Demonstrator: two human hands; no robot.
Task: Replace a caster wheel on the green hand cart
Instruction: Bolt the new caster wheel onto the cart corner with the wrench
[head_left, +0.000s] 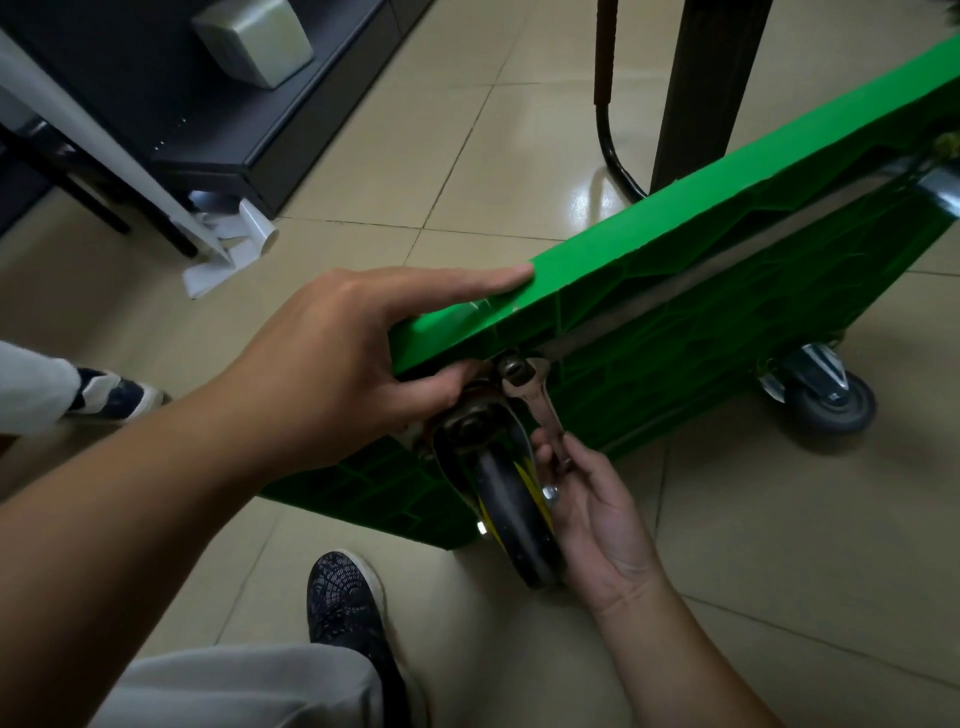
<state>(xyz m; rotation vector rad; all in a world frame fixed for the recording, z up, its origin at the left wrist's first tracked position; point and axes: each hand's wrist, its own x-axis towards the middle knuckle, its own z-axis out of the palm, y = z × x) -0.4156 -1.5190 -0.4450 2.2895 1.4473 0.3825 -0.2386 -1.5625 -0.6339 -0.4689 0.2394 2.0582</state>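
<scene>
The green hand cart (675, 306) stands tipped on its side, ribbed underside facing me. A black caster wheel (511, 512) with a yellow hub sits at its near corner. My left hand (343, 358) grips the cart's upper edge, index finger laid along the top and thumb tucked under against the caster's mounting plate. My right hand (597, 514) pinches the lower end of a metal spanner (535, 400). The spanner's jaw sits on a bolt head (514, 368) at the top of the caster plate.
A second grey caster (826, 395) rests on the tiled floor at the right. A dark table leg (701, 88) and a black bent tube (610, 130) stand behind the cart. A black cabinet (218, 119) and paper rolls (234, 234) are at left. My shoe (345, 597) is below.
</scene>
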